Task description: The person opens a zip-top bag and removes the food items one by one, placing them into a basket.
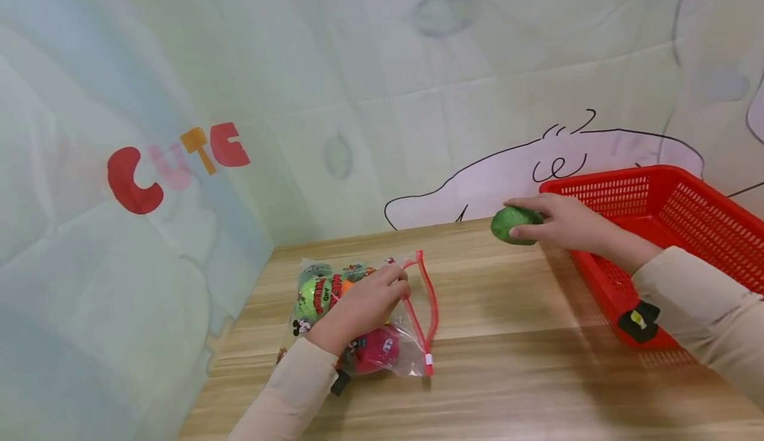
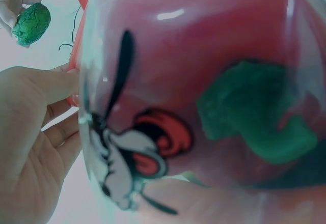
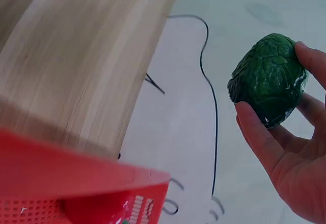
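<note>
Gripping 1 green vegetable (image 1: 509,222) in right hand (image 1: 564,225), long axis roughly sideways; pinching clear bag (image 1: 384,348), lettered "AND", in left hand (image 1: 367,305); printed "CUTE" on backdrop (image 1: 358,96).

Bag (image 1: 412,359) glossy plastic; green vegetable (image 3: 270,79) wrinkled, shiny; basket (image 1: 597,288) plastic; table (image 1: 477,375) wood-grained.

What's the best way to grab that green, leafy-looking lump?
Probably around its rounded sides, thumb opposing fingers, coming from the person's right: the green lump is compact, roughly oval, with no visible handle, and the right hand holds it that way.
</note>
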`<action>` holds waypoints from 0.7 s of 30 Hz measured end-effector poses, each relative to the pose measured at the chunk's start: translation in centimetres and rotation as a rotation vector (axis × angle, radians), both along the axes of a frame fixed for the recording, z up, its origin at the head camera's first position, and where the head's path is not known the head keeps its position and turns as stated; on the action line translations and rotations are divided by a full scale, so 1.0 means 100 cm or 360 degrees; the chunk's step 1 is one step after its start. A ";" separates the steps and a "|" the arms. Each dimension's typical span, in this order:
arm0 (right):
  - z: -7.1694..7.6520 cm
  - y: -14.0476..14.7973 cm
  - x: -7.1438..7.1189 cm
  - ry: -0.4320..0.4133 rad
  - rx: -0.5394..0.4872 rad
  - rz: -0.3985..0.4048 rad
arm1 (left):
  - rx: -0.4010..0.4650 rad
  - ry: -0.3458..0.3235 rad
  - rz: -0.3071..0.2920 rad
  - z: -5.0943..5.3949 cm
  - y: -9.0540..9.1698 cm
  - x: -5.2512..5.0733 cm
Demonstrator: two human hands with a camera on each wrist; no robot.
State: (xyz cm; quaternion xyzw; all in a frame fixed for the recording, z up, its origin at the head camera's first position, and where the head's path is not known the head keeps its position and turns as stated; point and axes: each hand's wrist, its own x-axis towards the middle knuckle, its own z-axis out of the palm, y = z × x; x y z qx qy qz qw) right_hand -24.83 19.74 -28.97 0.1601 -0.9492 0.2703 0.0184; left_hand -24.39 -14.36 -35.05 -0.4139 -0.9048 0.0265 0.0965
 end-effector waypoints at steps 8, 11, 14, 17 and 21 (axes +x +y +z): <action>0.001 0.066 -0.020 -0.0181 -0.0142 -0.0343 | 0.0018 -0.0052 0.0045 0.000 0.000 -0.001; -0.007 0.091 -0.025 -0.0253 -0.0229 -0.0440 | 0.0015 -0.0048 0.0045 -0.002 0.000 -0.002; -0.017 0.113 -0.028 -0.0307 -0.0275 -0.0530 | 0.0017 -0.0040 0.0038 -0.002 -0.001 -0.002; -0.027 0.134 -0.029 -0.0324 -0.0228 -0.0571 | 0.0024 -0.0034 0.0021 -0.002 -0.001 -0.002; -0.037 0.157 -0.029 -0.0316 -0.0138 -0.0610 | 0.0021 -0.0035 0.0019 -0.002 -0.001 -0.002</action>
